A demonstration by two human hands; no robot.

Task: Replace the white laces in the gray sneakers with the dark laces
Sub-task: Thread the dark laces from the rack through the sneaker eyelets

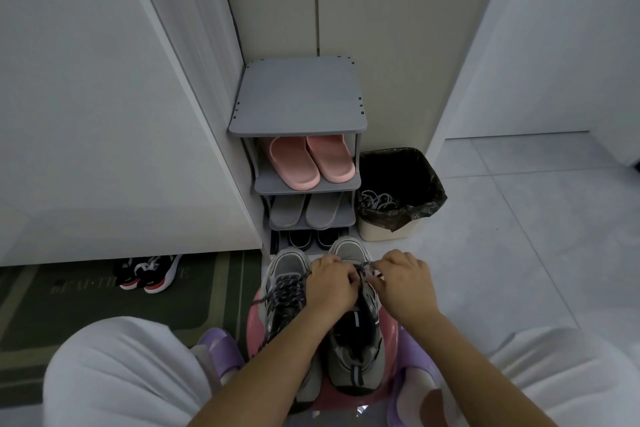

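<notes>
I see gray sneakers [289, 265] with dark laces [287, 289] dotted white. The stool [254, 319] is pink. The shoe rack [298, 97] is gray, with pink slippers [298, 163] and gray slippers [287, 211]. The mat [104, 305] is green.

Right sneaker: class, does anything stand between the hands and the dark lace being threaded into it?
Nothing visible does. The left hand and right hand pinch the dark lace over the right sneaker; the left sneaker lies beside it, not between.
</notes>
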